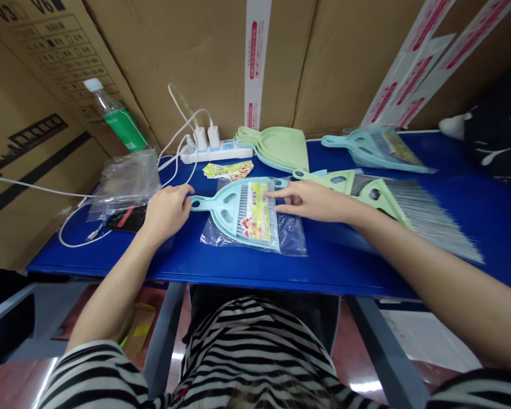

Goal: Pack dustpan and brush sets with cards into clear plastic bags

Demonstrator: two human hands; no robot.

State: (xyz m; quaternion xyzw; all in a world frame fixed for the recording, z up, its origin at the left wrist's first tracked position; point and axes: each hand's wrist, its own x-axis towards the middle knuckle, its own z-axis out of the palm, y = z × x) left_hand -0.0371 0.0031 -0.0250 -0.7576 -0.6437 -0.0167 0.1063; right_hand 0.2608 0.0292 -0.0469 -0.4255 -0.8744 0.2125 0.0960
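Observation:
A light blue dustpan [223,213] lies flat on the table, with a grey-bristled brush [242,210] nested in it. Over the bristles is a yellow and white printed label [259,213]. A clear plastic bag [293,236] lies around and under the wide end of the set. My left hand [166,211] rests at the tip of the dustpan's handle, its fingers loosely bent and the handle loop not enclosed. My right hand [313,200] reaches in from the right, index finger stretched onto the label and the other fingers curled.
Green dustpans [281,145] are stacked behind, beside spare labels [229,169] and a power strip [227,150]. Green brushes [378,199] lie rightward, near a bagged blue set [378,149]. Leftward are plastic bags [130,176], a phone [128,218] and a bottle [121,125]. Cardboard boxes [323,74] line the back.

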